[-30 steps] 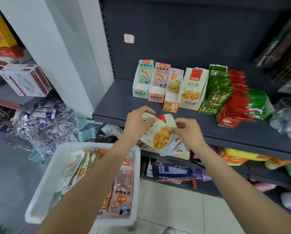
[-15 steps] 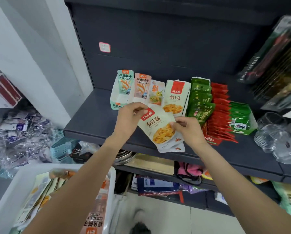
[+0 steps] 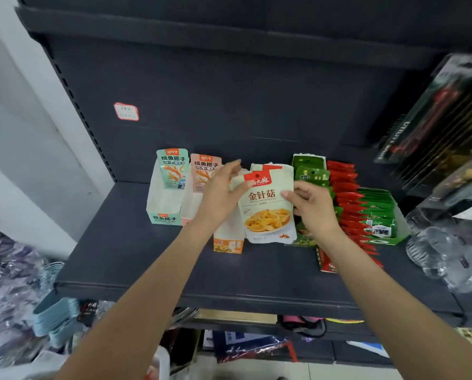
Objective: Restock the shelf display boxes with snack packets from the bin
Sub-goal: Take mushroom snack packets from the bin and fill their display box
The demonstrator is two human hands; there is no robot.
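Note:
I hold a small stack of cream snack packets (image 3: 267,209) with a red label and a picture of yellow mushrooms, upright above the dark shelf (image 3: 136,259). My left hand (image 3: 224,196) pinches the stack's upper left edge with thumb and fingers. My right hand (image 3: 311,209) grips its right edge, thumb on the front. Right behind the stack stands the matching cream display box (image 3: 273,168), mostly hidden. The white bin's rim (image 3: 18,373) barely shows at the bottom left.
On the shelf from the left stand a teal display box (image 3: 163,198), a pink one (image 3: 202,171), an orange one (image 3: 228,245), then green packets (image 3: 309,165), red packets (image 3: 344,193) and a green box (image 3: 380,218). Clear glassware (image 3: 432,250) sits at the right.
Both hands have carried the packet stack up and away from the shelf's front edge to just before the cream display box. The bin has dropped almost out of view.

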